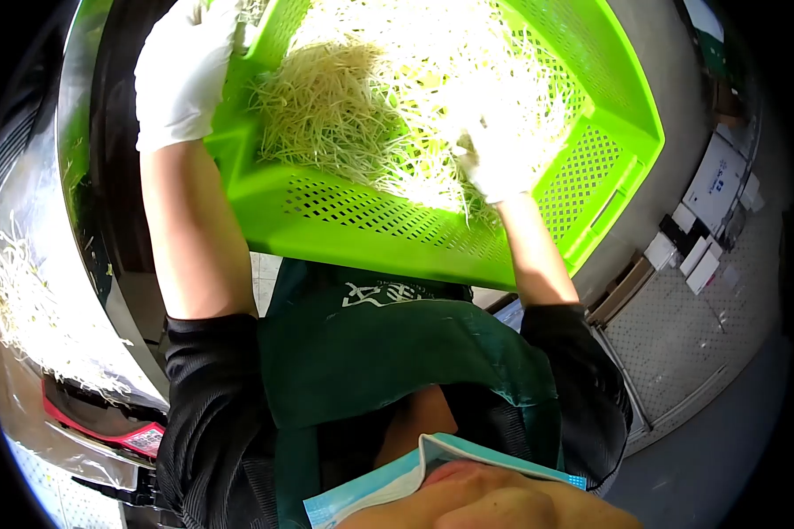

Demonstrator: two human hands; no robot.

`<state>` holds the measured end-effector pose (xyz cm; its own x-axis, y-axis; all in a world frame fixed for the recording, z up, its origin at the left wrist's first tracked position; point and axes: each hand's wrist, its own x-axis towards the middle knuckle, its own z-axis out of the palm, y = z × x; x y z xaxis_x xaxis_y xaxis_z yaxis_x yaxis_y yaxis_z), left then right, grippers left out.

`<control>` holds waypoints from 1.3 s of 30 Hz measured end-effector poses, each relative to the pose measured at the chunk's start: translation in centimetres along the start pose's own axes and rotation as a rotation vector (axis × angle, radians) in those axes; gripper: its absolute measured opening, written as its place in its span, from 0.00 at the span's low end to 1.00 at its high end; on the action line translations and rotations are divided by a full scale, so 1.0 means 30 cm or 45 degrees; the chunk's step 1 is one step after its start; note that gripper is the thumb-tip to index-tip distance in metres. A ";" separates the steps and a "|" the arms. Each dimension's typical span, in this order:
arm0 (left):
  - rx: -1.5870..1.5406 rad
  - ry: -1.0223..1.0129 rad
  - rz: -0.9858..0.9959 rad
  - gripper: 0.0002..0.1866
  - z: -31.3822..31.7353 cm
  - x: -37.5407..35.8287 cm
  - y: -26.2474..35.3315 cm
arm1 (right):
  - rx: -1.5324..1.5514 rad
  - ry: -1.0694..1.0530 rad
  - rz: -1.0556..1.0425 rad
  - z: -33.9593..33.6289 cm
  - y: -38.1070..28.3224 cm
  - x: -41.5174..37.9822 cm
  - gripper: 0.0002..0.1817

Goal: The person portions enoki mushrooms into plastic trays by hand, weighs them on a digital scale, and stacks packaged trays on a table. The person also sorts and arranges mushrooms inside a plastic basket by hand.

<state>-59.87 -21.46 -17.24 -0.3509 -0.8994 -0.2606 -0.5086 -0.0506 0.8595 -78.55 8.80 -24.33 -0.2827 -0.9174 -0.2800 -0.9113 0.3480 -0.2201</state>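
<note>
A bright green plastic basket (362, 216) with perforated walls stands in front of me, holding a loose heap of pale bean sprouts (331, 110). My right hand (498, 163), in a white glove, is down among the sprouts at the basket's near right side. Its fingers look curled around some of them, though glare washes out part of the hand. My left hand (181, 79), also white-gloved, is at the basket's upper left rim with its fingers bent closed. A few sprouts show beside its fingertips; what it grips is partly cut off by the frame's top edge.
At my left is a shiny metal surface (71, 176) with more loose sprouts (26, 304) scattered on it. A red-edged black device (106, 419) sits below them. White boxes (715, 181) and flattened cardboard (622, 286) lie on the floor at right.
</note>
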 end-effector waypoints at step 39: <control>-0.381 -0.027 0.221 0.07 0.007 -0.046 -0.041 | -0.192 -0.113 -0.250 0.119 -0.513 0.335 0.21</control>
<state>-58.94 -20.08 -18.02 -0.4295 -0.8969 -0.1053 -0.1877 -0.0254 0.9819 -66.31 -5.10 -27.08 -0.0745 -0.9416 -0.3283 -0.9823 0.1261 -0.1387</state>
